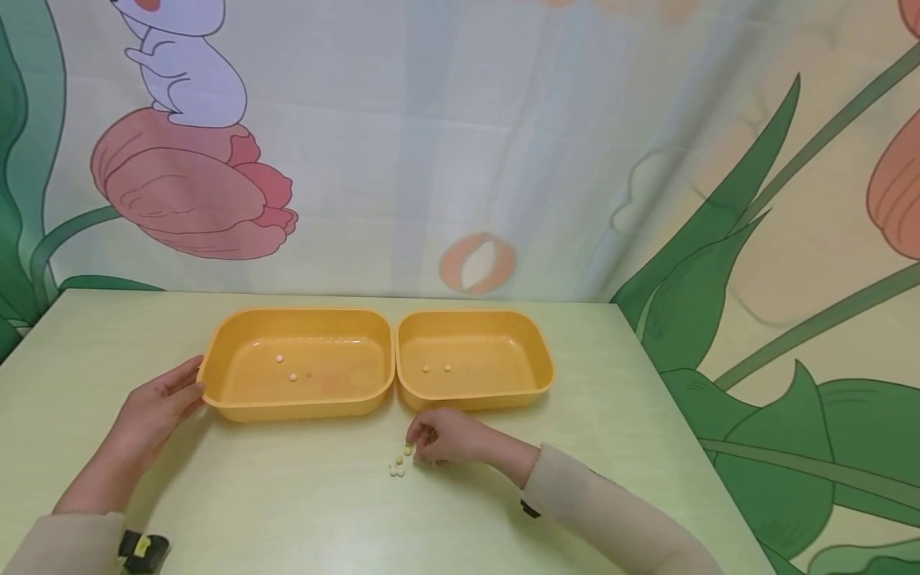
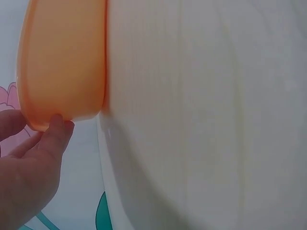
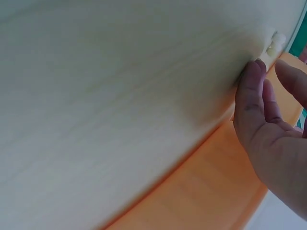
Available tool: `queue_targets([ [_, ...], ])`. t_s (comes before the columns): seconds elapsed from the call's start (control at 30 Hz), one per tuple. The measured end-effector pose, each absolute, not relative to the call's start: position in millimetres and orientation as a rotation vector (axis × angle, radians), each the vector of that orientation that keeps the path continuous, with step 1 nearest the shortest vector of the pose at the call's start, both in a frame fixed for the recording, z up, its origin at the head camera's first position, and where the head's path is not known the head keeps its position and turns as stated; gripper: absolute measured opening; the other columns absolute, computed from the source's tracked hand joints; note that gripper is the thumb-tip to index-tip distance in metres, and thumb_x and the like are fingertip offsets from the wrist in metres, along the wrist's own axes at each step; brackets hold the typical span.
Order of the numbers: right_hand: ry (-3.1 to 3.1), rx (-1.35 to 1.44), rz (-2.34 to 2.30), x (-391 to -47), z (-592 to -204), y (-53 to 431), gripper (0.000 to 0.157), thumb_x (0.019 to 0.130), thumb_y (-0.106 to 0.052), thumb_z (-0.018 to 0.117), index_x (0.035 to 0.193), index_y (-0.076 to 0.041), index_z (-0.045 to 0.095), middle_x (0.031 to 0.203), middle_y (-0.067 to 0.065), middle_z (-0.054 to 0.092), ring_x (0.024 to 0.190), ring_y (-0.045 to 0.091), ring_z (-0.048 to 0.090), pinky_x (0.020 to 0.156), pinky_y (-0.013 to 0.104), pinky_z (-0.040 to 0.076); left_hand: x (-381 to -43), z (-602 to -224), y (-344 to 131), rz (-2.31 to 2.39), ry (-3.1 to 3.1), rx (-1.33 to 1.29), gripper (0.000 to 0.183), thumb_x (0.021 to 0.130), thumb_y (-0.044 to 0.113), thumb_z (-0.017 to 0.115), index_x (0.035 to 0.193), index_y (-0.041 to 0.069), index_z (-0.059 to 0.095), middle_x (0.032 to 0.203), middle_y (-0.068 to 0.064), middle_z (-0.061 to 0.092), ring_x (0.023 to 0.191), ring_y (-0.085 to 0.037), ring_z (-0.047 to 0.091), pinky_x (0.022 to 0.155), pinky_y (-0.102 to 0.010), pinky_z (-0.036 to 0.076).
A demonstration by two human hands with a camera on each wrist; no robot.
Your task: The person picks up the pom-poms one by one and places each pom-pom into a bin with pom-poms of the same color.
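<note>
Two yellow plastic trays stand side by side on the table. Inside the larger left tray (image 1: 302,411) lie two small whitish round beads (image 1: 279,358); the smaller right tray (image 1: 477,399) has two small yellow beads (image 1: 448,368). My left hand (image 1: 154,411) touches the outer left end of the larger tray with thumb and fingertips (image 2: 56,127). Before the smaller tray, my right hand (image 1: 453,437) is lowered to the tabletop beside several loose white and yellowish beads (image 1: 399,461). In the right wrist view a gap shows between its thumb and bent fingers (image 3: 252,91).
The pale table (image 1: 287,511) ends at the back against a hanging cloth (image 1: 402,160) printed with flowers and a white animal. A dark strap device (image 1: 144,551) sits at the left wrist, and part of another (image 1: 530,509) shows at the right sleeve.
</note>
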State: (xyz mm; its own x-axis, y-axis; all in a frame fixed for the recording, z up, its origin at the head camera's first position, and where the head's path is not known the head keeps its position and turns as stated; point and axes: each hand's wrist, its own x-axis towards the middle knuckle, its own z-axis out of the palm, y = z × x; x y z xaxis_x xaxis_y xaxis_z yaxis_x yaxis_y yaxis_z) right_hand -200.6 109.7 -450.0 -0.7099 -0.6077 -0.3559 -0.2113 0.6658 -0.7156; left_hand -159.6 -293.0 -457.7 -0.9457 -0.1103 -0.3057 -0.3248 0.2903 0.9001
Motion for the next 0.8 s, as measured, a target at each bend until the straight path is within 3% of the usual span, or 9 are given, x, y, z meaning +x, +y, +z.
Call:
queue_targets([
  [0.23,2.342,-0.653,-0.832,-201.4,-453.5,105.9,0.01,0.089,-0.002,0.074,0.098,-0.005,0.07,0.077,-0.005,0.057,0.067,0.007,0.051,0.057,0.014,0.044,-159.3,-458.5,-292.9,1.712,2.393,-0.394,0.062,0.111,0.025,0.038,0.163,0.006,0.009,0.168,-0.024,0.012,0.155,-0.027,0.033,0.085,-0.001,0.053],
  [0.6,2.406,-0.725,-0.777,-201.4,-456.1,103.5,0.009,0.087,-0.002,0.075,0.093,-0.007,0.071,0.072,-0.007,0.053,0.066,0.005,0.047,0.06,0.013,0.037,-159.9,-456.2,-290.3,1.73,2.365,-0.401,0.062,0.112,0.026,0.037,0.163,0.007,0.007,0.169,-0.022,0.01,0.156,-0.038,0.024,0.088,-0.003,0.053],
  [0.8,2.411,-0.737,-0.762,-201.2,-455.5,102.2,0.007,0.087,-0.002,0.075,0.091,-0.007,0.072,0.073,-0.007,0.053,0.068,0.005,0.047,0.061,0.013,0.037,-159.1,-456.1,-290.5,1.712,2.373,-0.423,0.062,0.112,0.027,0.037,0.163,0.008,0.007,0.169,-0.022,0.011,0.156,-0.036,0.027,0.088,-0.004,0.053],
])
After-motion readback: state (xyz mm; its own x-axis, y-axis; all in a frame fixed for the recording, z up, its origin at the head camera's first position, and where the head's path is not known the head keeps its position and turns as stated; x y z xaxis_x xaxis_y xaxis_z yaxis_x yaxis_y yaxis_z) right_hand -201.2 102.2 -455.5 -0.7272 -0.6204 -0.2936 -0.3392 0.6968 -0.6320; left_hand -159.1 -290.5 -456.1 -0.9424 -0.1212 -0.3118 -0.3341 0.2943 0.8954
